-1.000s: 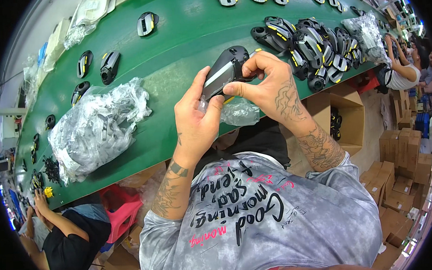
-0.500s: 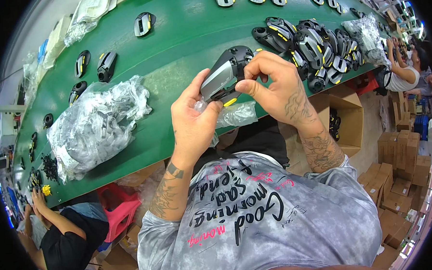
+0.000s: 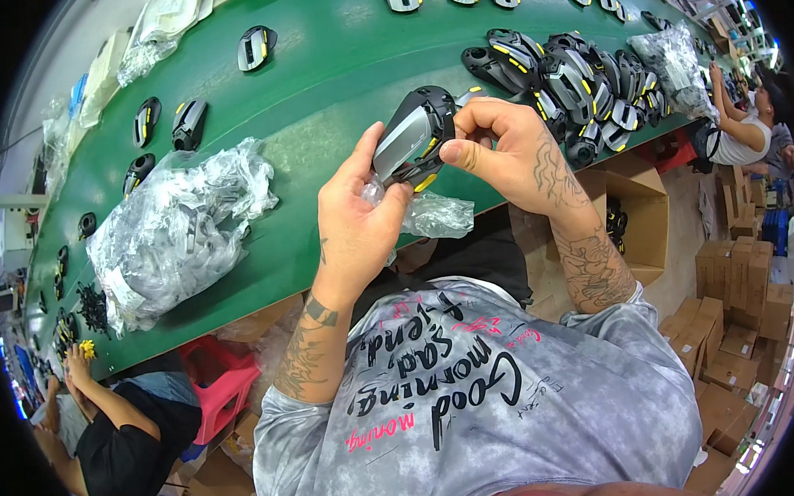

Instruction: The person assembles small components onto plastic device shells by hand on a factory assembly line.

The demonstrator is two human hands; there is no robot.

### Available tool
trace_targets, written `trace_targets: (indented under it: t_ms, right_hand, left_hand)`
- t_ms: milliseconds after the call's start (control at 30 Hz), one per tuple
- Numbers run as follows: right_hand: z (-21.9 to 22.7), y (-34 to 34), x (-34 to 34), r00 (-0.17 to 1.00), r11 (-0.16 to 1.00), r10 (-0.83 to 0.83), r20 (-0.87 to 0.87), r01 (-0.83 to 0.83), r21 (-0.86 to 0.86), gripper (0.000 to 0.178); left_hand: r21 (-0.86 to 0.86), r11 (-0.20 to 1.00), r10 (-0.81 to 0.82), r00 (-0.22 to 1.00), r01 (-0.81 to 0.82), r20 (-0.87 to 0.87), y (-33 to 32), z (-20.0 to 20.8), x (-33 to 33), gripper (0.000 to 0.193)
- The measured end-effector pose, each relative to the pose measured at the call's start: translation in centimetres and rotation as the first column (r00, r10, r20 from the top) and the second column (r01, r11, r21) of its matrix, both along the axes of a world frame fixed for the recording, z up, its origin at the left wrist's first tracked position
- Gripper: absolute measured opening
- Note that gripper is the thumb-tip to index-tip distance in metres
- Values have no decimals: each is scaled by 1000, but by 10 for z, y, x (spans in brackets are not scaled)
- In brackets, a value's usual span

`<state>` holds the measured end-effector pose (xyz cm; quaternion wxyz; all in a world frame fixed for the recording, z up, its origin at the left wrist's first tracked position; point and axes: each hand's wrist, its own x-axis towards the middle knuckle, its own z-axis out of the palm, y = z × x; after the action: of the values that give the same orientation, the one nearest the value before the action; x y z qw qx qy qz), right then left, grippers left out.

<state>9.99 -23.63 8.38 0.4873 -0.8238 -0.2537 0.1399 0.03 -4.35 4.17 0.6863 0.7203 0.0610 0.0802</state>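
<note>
My left hand [image 3: 358, 210] is closed around a black and grey plastic shell [image 3: 405, 147] with yellow trim, held tilted above the green table. The thumb lies along its near side, the fingers behind it. At the shell's right edge my right hand [image 3: 508, 150] is closed, thumb and curled forefinger against the black rim; the other fingertips are partly hidden. A crumpled clear plastic bag [image 3: 440, 214] lies just below the shell. To the right is a heap of similar shells [image 3: 576, 81].
A large clear bag of parts [image 3: 179, 235] rests left on the green belt table [image 3: 336, 64]. Single shells [image 3: 256, 48] stand spaced along the far strip. An open carton [image 3: 649, 228] is at right below the table edge. A co-worker [image 3: 126, 437] sits at lower left.
The shell in my hands has turned slightly, showing more of its yellow-trimmed side. My right thumb has shifted a little along its edge. Shells on the far strip have slid left.
</note>
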Motion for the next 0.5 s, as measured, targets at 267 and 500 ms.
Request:
trace_targets:
  t_ms: [267,500]
  right_hand:
    - [-4,4,-2,992,998,-58,116,56,14,26]
    - [-14,10,-7,846,993,-22,533,82,-89,69]
  left_hand:
    - [126,991,-50,998,44,45,3,-2,-1,60]
    - [12,1000,-4,997,3,78,-1,0,-3,52]
